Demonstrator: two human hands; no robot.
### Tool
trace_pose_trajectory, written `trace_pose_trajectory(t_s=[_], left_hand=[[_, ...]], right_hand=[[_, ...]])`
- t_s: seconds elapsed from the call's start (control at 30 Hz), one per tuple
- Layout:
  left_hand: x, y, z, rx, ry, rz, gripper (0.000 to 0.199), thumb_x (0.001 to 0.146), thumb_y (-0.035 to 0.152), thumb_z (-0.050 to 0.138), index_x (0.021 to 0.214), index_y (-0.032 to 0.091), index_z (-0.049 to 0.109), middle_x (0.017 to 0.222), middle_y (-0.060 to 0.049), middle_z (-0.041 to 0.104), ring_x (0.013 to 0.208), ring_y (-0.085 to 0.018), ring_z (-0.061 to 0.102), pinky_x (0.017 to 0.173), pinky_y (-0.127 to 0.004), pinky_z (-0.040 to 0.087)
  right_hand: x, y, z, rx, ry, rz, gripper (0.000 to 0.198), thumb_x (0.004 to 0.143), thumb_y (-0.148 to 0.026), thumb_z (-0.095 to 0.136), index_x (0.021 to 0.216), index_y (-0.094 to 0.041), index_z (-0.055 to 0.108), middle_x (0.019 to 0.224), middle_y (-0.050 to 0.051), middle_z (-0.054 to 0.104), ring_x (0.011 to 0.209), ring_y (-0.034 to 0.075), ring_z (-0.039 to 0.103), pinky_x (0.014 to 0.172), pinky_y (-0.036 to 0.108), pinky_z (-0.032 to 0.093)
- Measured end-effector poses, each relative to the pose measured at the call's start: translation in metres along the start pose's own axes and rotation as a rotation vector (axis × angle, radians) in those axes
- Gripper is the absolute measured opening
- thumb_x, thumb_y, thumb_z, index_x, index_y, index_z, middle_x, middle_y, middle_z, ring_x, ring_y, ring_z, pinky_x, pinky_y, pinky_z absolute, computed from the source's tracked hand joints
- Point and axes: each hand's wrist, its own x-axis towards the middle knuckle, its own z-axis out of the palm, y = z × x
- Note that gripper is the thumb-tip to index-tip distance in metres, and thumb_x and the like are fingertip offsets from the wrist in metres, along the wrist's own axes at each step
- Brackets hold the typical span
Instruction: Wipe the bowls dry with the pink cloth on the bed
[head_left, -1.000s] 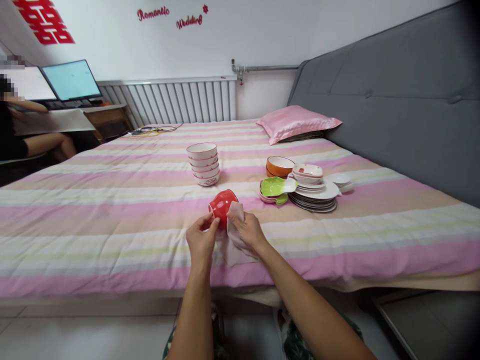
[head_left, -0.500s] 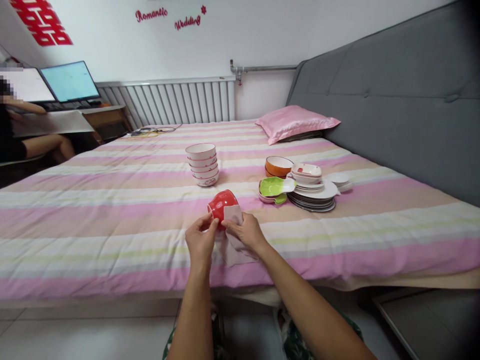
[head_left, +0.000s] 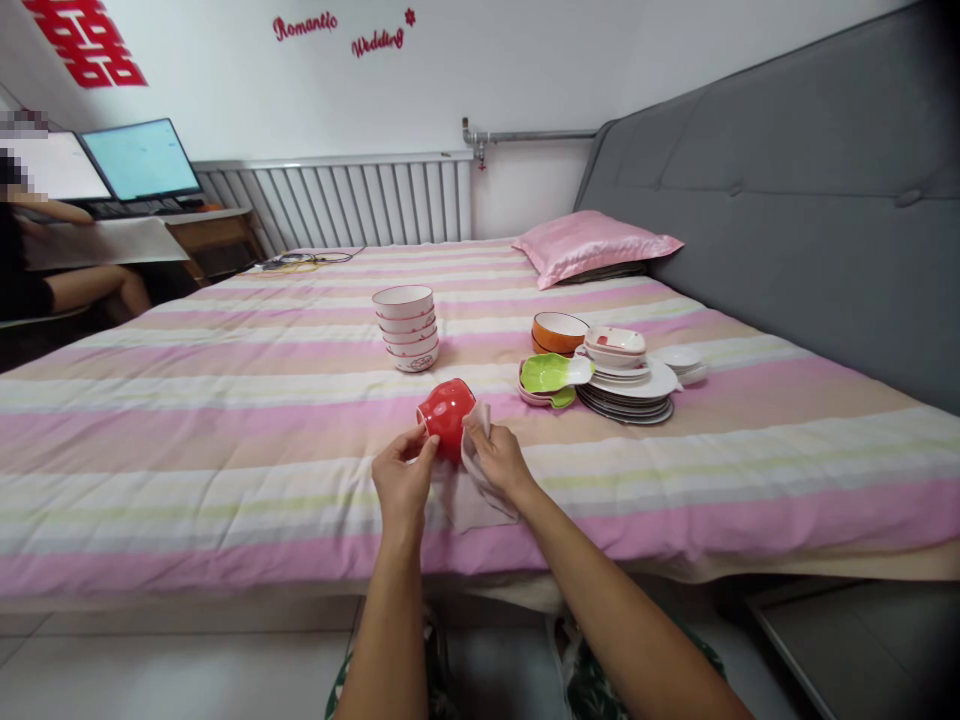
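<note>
A glossy red bowl point(head_left: 448, 412) is tipped on its side just above the front part of the bed. My left hand point(head_left: 401, 478) pinches its foot between thumb and fingers. On the bowl's right side, my right hand point(head_left: 496, 455) grips a pale pinkish cloth point(head_left: 480, 488) against the rim, and the cloth's lower end hangs down onto the bedspread. Behind the bowl stands a stack of several white bowls point(head_left: 406, 328) with red rims. To the right sit a green leaf-shaped dish point(head_left: 553, 373), orange bowls point(head_left: 558, 330) and a pile of plates point(head_left: 634, 402).
The striped bedspread point(head_left: 247, 420) reaches to the bed's front edge. A pink pillow point(head_left: 596, 245) lies near the grey headboard point(head_left: 787, 190). Cables point(head_left: 307, 260) rest at the far left corner. A person point(head_left: 52, 280) sits at a desk with monitors point(head_left: 141, 160) on the left.
The cloth has shifted from the bowl's front to its right rim, and my right hand has turned with it. My left hand keeps its hold on the bowl.
</note>
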Motion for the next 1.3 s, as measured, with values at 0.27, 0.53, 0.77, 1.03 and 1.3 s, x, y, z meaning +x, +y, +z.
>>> trace_pose_trajectory(t_s=[0.27,0.53,0.77,1.03,1.3], left_hand=[[-0.0015,0.0010,-0.0003,0.007,0.001,0.005,0.043,0.058,0.033,0.075,0.094,0.010,0.072,0.073,-0.007,0.070,0.065,-0.016,0.061,0.063,-0.028,0.048],[-0.0014,0.0010,-0.0003,0.008,-0.020,0.006,0.045,0.058,0.034,0.075,0.095,0.009,0.071,0.074,-0.008,0.070,0.066,-0.017,0.061,0.064,-0.028,0.048],[-0.0006,-0.0004,0.0005,0.009,-0.013,0.008,0.043,0.059,0.032,0.075,0.095,0.009,0.071,0.073,-0.007,0.070,0.067,-0.017,0.061,0.065,-0.029,0.049],[-0.0020,0.0008,0.0006,0.005,-0.009,0.009,0.041,0.059,0.031,0.074,0.093,0.010,0.072,0.073,-0.007,0.070,0.066,-0.017,0.061,0.065,-0.030,0.049],[-0.0014,0.0001,0.0006,0.015,-0.021,0.014,0.042,0.060,0.032,0.074,0.096,0.010,0.071,0.075,-0.008,0.069,0.067,-0.017,0.061,0.065,-0.030,0.049]], right_hand=[[-0.0006,-0.0019,-0.0021,0.005,-0.007,0.023,0.060,0.079,-0.072,0.033,0.046,-0.021,0.041,0.047,0.001,0.043,0.050,0.015,0.045,0.048,0.025,0.031],[-0.0026,0.0008,-0.0008,-0.023,-0.025,0.003,0.053,0.070,-0.068,0.054,0.066,-0.015,0.063,0.060,0.002,0.057,0.058,0.015,0.052,0.050,0.022,0.032],[-0.0015,-0.0021,-0.0011,-0.055,0.003,0.006,0.056,0.074,-0.070,0.046,0.054,-0.018,0.054,0.054,0.003,0.052,0.055,0.016,0.049,0.049,0.024,0.030],[-0.0006,-0.0024,-0.0010,-0.004,0.000,0.030,0.060,0.080,-0.071,0.029,0.047,-0.022,0.040,0.049,0.001,0.041,0.050,0.015,0.042,0.051,0.026,0.030],[-0.0012,0.0013,-0.0014,-0.003,-0.026,0.024,0.052,0.069,-0.069,0.054,0.060,-0.018,0.058,0.056,0.002,0.054,0.055,0.015,0.049,0.049,0.023,0.032]])
